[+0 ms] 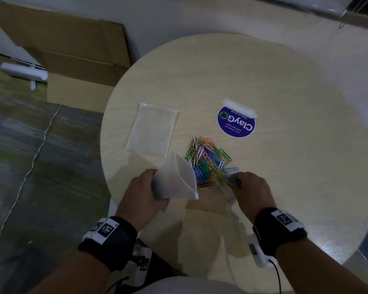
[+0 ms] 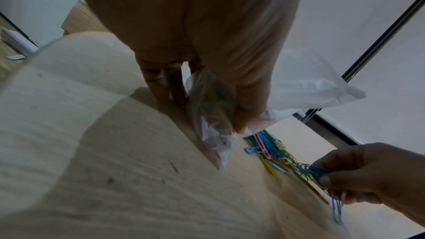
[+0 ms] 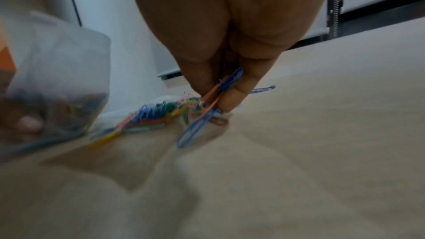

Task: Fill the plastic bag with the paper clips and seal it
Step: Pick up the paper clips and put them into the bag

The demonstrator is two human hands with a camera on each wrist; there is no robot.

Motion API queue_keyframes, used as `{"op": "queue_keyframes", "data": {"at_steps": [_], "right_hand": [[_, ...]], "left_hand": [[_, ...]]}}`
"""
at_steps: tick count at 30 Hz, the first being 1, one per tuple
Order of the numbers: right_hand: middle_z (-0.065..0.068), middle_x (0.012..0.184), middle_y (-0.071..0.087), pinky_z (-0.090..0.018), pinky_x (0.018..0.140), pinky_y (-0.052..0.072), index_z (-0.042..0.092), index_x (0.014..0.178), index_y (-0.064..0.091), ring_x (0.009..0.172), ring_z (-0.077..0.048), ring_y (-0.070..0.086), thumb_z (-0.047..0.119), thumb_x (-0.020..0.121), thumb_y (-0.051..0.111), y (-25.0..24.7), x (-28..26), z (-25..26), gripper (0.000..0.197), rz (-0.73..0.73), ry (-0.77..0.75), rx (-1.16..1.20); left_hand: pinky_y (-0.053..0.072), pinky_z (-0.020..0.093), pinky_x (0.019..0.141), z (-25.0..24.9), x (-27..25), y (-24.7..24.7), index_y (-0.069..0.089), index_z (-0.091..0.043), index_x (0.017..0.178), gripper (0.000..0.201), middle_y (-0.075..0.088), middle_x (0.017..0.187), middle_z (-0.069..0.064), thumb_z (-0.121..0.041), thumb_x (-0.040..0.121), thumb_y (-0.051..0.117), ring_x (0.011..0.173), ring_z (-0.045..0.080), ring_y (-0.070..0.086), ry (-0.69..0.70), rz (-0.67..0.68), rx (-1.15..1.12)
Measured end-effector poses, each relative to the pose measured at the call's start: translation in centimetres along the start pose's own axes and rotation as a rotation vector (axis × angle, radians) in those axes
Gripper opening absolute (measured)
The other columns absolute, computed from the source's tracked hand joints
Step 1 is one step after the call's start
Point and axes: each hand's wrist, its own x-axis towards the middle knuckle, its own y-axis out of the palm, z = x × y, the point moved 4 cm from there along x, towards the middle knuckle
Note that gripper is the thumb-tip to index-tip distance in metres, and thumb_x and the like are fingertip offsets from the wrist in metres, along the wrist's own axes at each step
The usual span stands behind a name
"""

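Plastic bag [image 1: 174, 181]: translucent, zip-top, held at the near edge of the round tabletop [image 1: 274, 81] with its mouth spread open toward the paper clips [image 1: 208, 158], a mixed-colour heap lying loose at mid-table, touching the bag's rim. Head view: left hand [image 1: 145, 192] wraps the bag's body from below; right hand [image 1: 251, 189] sits at the heap's near-right side, fingers closed on a few clips. A second, flat bag [image 1: 151, 130] lies apart to the left of the heap; a round blue sticker [image 1: 236, 124] with a white strip [image 1: 239, 108] over its far edge lies to the right; a cardboard box [image 1: 77, 66] stands on the floor beyond. Left wrist view: left-hand thumb and fingers [image 2: 161, 83] clench the bag [image 2: 214, 115], which already holds several clips; its lower corner touches the tabletop. The right hand [image 2: 368, 175] pinches a blue tangle. Right wrist view, blurred: right-hand fingers [image 3: 239, 90] grip what appear to be blue and orange clips just above the tabletop; the bag [image 3: 59, 83] stands left.
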Motion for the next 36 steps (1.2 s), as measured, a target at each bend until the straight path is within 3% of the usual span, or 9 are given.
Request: {"op": "queue_keyframes", "data": {"at_steps": [5, 9, 18, 21, 23, 25, 29, 32, 36], "right_hand": [[0.0, 0.082, 0.075, -0.024, 0.066, 0.043, 0.021, 0.093, 0.076, 0.079, -0.014, 0.068, 0.016, 0.078, 0.071, -4.8, -0.6, 1.6, 0.017, -0.055, 0.047, 0.331], [0.006, 0.066, 0.073, -0.021, 0.065, 0.048, 0.027, 0.089, 0.076, 0.066, -0.006, 0.069, 0.02, 0.076, 0.073, -8.2, -0.5, 5.9, 0.015, 0.08, -0.031, 0.531], [-0.003, 0.085, 0.074, -0.025, 0.064, 0.035, 0.02, 0.088, 0.077, 0.083, -0.021, 0.064, 0.02, 0.077, 0.064, -6.9, 1.2, 12.4, 0.017, 0.244, -0.283, -0.001], [-0.008, 0.076, 0.069, -0.032, 0.066, 0.037, 0.01, 0.078, 0.07, 0.076, -0.027, 0.059, 0.021, 0.079, 0.064, -6.5, 1.0, 13.8, 0.012, 0.237, -0.376, -0.006], [-0.007, 0.09, 0.072, -0.029, 0.073, 0.037, 0.009, 0.091, 0.07, 0.087, -0.026, 0.061, 0.019, 0.084, 0.061, -6.6, 0.8, 13.9, 0.015, 0.232, -0.423, 0.069], [0.001, 0.109, 0.073, -0.025, 0.088, 0.044, 0.017, 0.11, 0.071, 0.101, -0.018, 0.064, 0.016, 0.086, 0.06, -7.3, 0.8, 12.9, 0.027, 0.212, -0.372, 0.24], [0.009, 0.09, 0.076, -0.042, 0.086, 0.056, 0.027, 0.098, 0.074, 0.086, -0.013, 0.07, 0.017, 0.082, 0.067, -7.7, 1.5, 6.7, 0.02, 0.026, -0.065, 0.632], [0.001, 0.094, 0.074, -0.04, 0.086, 0.055, 0.022, 0.101, 0.072, 0.085, -0.019, 0.069, 0.028, 0.079, 0.072, -4.9, 2.4, 0.9, 0.022, 0.014, 0.154, 0.446], [-0.011, 0.13, 0.048, -0.04, 0.102, 0.04, 0.017, 0.129, 0.055, 0.117, -0.033, 0.049, 0.059, 0.072, 0.071, -1.2, 3.5, -1.5, 0.072, 0.072, 0.253, 0.233]], "left_hand": [[0.052, 0.045, 0.081, -0.4, 0.1, 0.4, 0.048, -0.03, 0.123, 0.075, 0.063, 0.108, -0.001, -0.04, 0.057, 0.082, 0.102, 0.026, 0.058, -0.005, -0.009, 0.001], [0.052, 0.045, 0.084, -1.0, 0.4, 0.5, 0.049, -0.029, 0.122, 0.071, 0.064, 0.11, 0.0, -0.038, 0.059, 0.079, 0.104, 0.027, 0.059, -0.018, -0.005, 0.011], [0.055, 0.045, 0.078, -1.2, 0.7, 1.2, 0.052, -0.034, 0.108, 0.057, 0.068, 0.097, -0.002, -0.042, 0.059, 0.079, 0.093, 0.027, 0.065, 0.029, -0.023, -0.02], [0.054, 0.042, 0.077, -1.4, 0.8, 1.4, 0.05, -0.036, 0.107, 0.056, 0.068, 0.096, -0.002, -0.046, 0.059, 0.077, 0.092, 0.03, 0.065, 0.016, -0.023, 0.016], [0.055, 0.041, 0.076, -1.4, 0.8, 1.5, 0.049, -0.039, 0.105, 0.051, 0.067, 0.093, -0.005, -0.049, 0.061, 0.074, 0.09, 0.026, 0.065, 0.006, -0.013, 0.018], [0.055, 0.043, 0.075, -1.2, 0.7, 1.3, 0.05, -0.038, 0.102, 0.049, 0.066, 0.09, -0.008, -0.046, 0.06, 0.075, 0.088, 0.024, 0.065, 0.003, -0.002, -0.024], [0.055, 0.043, 0.082, -0.9, 0.2, 0.6, 0.049, -0.037, 0.111, 0.062, 0.064, 0.105, -0.008, -0.042, 0.058, 0.079, 0.1, 0.02, 0.061, -0.034, 0.032, -0.029], [0.053, 0.036, 0.084, -0.6, -0.2, 0.1, 0.047, -0.036, 0.119, 0.068, 0.061, 0.115, -0.009, -0.038, 0.062, 0.085, 0.107, 0.015, 0.059, -0.033, 0.031, -0.068], [0.053, 0.038, 0.078, -0.2, -0.7, -0.5, 0.049, -0.033, 0.118, 0.076, 0.062, 0.112, -0.006, -0.032, 0.056, 0.091, 0.103, 0.017, 0.06, -0.044, 0.003, -0.049]]}}
